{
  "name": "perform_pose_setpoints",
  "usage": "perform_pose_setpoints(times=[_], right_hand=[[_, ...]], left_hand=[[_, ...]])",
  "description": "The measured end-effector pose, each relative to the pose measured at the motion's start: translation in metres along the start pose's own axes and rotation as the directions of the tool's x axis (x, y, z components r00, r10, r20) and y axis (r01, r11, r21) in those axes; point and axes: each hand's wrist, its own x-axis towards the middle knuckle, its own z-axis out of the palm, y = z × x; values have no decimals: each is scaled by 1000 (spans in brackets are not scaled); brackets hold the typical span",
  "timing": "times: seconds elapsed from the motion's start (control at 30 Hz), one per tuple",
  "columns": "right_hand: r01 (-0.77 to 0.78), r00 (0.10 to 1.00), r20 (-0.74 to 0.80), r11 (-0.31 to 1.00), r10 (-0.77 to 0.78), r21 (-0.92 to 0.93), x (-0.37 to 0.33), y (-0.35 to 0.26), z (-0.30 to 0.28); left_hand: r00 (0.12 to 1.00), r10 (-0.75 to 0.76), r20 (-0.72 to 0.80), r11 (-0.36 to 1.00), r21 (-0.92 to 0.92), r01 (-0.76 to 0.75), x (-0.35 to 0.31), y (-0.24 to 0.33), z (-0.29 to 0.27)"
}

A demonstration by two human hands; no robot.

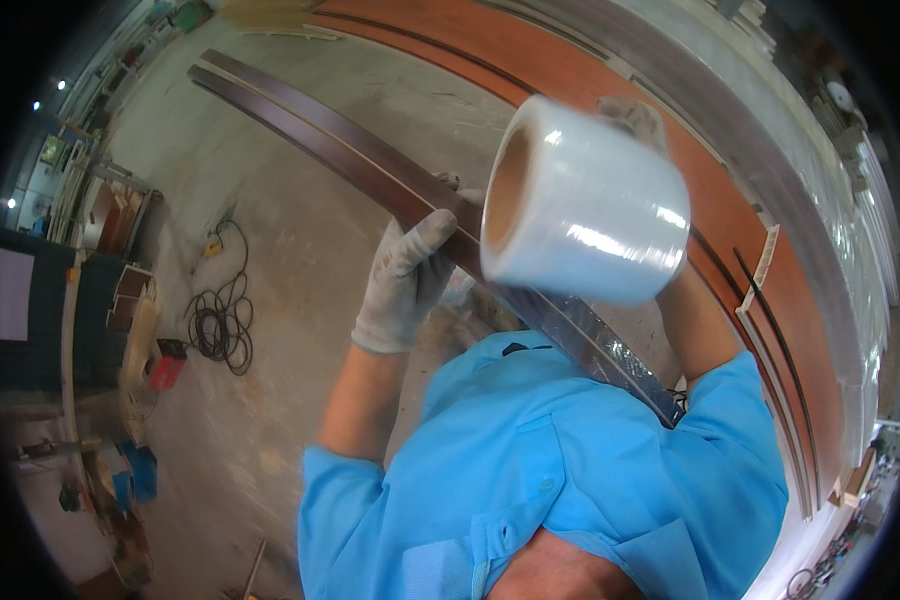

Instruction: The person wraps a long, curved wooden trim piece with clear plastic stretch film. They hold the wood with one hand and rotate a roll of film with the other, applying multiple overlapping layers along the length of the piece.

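A bundle of long dark brown trim strips (345,155) runs slantwise from the far left toward my body at the lower right. My left hand (405,280), in a pale work glove, is closed around the strips near their middle, thumb on top. A large roll of clear stretch film (610,215) with a brown cardboard core hangs over the strips. My gloved right hand (638,122) grips the roll from its far side; most of its fingers are hidden behind it. Shiny film covers the near end of the strips (610,355), beside my blue shirt.
Long orange-brown panels (815,350) lie along the right side, with thin dark strips (778,375) on top. A black cable coil (220,325) and a red box (168,365) are on the concrete floor to the left, near shelving and boards.
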Motion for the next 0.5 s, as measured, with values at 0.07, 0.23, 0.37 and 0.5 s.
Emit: perform_pose_setpoints(times=[0.07, 0.23, 0.37, 0.5], right_hand=[[-90, 992, -91, 996, 91, 14, 10, 21, -11], [-412, 910, -18, 898, 414, -157, -7, 98, -31], [-534, 778, 100, 736, 621, -415, -51, 151, -29], [-376, 681, 216, 587, 699, -717, -78, 177, -26]], left_hand=[[999, 12, 40, 998, 62, -14, 2, 5, 6], [997, 69, 22, 910, 407, -72, 5, 23, 10], [994, 6, 106, 666, 741, -83, 3, 33, -5], [999, -28, 41, 636, 772, -14, -21, 28, -26]])
